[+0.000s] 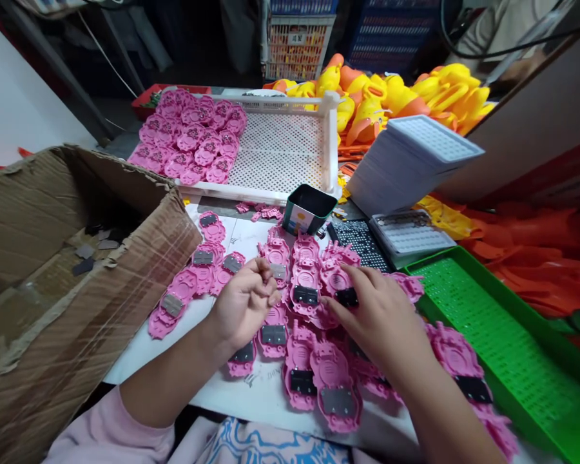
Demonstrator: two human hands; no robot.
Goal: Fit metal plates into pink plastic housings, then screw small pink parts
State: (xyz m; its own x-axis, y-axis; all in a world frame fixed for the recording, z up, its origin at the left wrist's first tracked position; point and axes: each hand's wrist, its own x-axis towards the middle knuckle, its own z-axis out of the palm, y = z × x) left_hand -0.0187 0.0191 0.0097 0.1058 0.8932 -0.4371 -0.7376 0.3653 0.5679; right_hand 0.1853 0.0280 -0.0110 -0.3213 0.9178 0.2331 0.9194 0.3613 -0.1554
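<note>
The right hand (384,316) reaches over a pink casing (337,278) at the centre of the frame; its thumb and forefinger stand moderately apart, the forefinger tip over the upper part of the casing and the thumb tip at its left side, just beside the next casing (305,261); the black cover (347,297) on the reached-for casing lies between thumb and forefinger, partly hidden by the hand; whether these fingers grip the casing or only rest on it, I cannot tell.

The left hand (245,299) is left of centre, its fingers curled in and the thumb close to them, leaving a narrow gap; I cannot tell whether something small is pinched there; a casing with a grey cover (279,270) lies just beside its fingertips, to the right.

More pink casings (336,374) lie below and between the hands on a white sheet (222,393) that covers part of the counter (217,205); a dark tin (310,209) stands just above the middle row; a green tray (502,335) is at the right, a cardboard box (96,296) at the left, and a white crate (283,148) with pink parts (193,138) in its left half at the upper centre.
</note>
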